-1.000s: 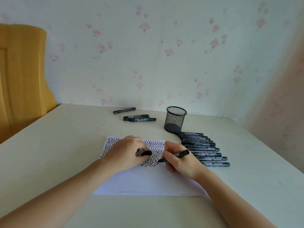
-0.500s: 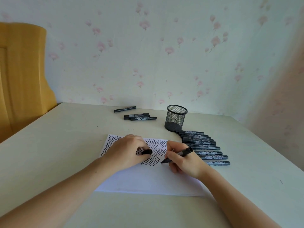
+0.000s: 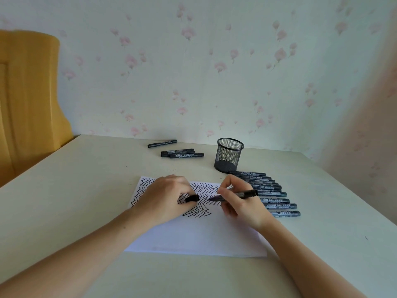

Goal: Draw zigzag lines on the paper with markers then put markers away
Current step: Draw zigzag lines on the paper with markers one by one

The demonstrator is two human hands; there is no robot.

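A white paper [image 3: 193, 235] lies on the table, its far half covered with black zigzag lines. My right hand [image 3: 240, 205] grips a black marker [image 3: 242, 194], nearly level, with its blurred tip pointing left just above the zigzags. My left hand [image 3: 165, 198] rests on the paper and holds the marker's black cap [image 3: 192, 198] in curled fingers. The marker's tip sits a short way right of the cap.
A black mesh pen cup [image 3: 229, 154] stands behind the paper. Several black markers [image 3: 270, 193] lie in a row to the right of the paper. Three more markers [image 3: 178, 151] lie at the back. A yellow chair back [image 3: 28, 100] stands at the left.
My right hand lifted the marker's tip off the paper, swung the marker more level and moved it left toward the cap. My left hand kept the cap in place.
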